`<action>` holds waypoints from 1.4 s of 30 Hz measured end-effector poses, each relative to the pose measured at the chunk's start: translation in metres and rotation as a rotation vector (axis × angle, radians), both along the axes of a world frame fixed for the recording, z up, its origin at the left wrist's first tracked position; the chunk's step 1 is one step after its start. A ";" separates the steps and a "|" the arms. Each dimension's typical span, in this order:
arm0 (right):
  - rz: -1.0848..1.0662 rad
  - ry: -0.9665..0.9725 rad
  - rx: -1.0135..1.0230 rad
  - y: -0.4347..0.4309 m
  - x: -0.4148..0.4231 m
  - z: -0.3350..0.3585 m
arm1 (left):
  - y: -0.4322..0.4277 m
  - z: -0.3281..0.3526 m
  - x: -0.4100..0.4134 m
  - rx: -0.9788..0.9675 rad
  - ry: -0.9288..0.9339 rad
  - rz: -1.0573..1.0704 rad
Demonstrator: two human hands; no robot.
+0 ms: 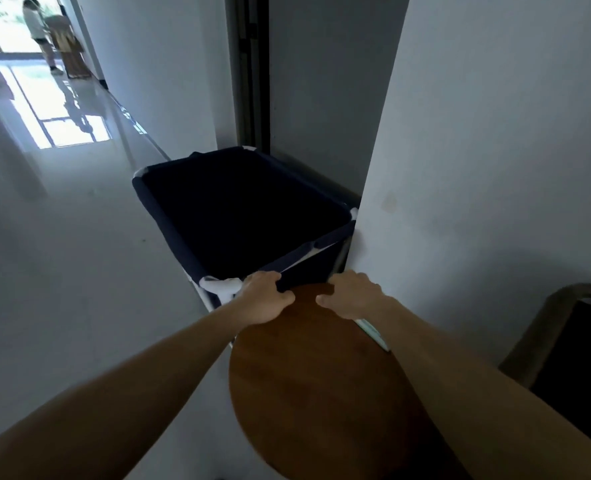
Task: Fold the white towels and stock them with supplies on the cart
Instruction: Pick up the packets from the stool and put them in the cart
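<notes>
The cart (164,216) stands touching the wall corner (377,188), with no towels visible inside. My left hand (262,299) has its grip closed on the cart's near rim, while my right hand (352,292) curls just beside the cart, on what I cannot tell. With an uneven push, I judge it scrapes that corner or pivots.

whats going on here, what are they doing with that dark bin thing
A person stands in a corridor with both hands at the near side of a dark blue fabric cart parked against a wall corner. The left hand grips its rim. The right hand curls beside it, its hold hidden. A round wooden tabletop sits under the arms. No towels show.
</notes>
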State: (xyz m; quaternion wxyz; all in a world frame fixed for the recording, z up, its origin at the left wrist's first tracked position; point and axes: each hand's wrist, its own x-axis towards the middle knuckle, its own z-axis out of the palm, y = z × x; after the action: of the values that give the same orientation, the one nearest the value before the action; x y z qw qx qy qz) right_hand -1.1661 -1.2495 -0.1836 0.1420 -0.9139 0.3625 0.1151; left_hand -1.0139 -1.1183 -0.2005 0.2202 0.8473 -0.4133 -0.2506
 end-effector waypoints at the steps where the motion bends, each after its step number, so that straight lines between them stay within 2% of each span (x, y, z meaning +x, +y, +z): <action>1: -0.019 -0.003 0.020 -0.011 0.007 -0.006 | -0.012 -0.007 0.008 -0.001 0.012 -0.024; 6: -0.166 -0.006 0.128 -0.054 0.032 -0.043 | -0.074 -0.051 0.040 0.063 0.093 -0.191; 14: -0.455 0.102 0.166 -0.109 0.032 -0.102 | -0.164 -0.099 0.075 0.160 0.189 -0.382; 18: -0.556 0.164 0.234 -0.136 0.014 -0.145 | -0.196 -0.139 0.067 0.222 0.241 -0.394; 24: -0.631 0.120 0.259 -0.193 0.000 -0.221 | -0.239 -0.205 0.053 0.287 0.324 -0.341; 30: -0.605 0.133 0.257 -0.246 -0.007 -0.300 | -0.286 -0.266 0.037 0.299 0.400 -0.227; 34: -0.552 0.188 0.153 -0.262 -0.009 -0.343 | -0.303 -0.293 0.024 0.330 0.380 -0.177; 38: -0.510 0.208 0.037 -0.267 -0.011 -0.361 | -0.312 -0.313 0.017 0.354 0.378 -0.153; 42: -0.480 0.148 0.019 -0.259 -0.016 -0.366 | -0.315 -0.328 0.005 0.329 0.399 -0.095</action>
State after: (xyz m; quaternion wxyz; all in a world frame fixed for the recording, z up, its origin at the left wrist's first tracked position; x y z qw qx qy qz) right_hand -1.1821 -1.5083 -0.5496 0.1469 -0.7893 0.5774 0.1484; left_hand -1.0084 -1.4330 -0.5287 0.1444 0.7851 -0.3548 -0.4866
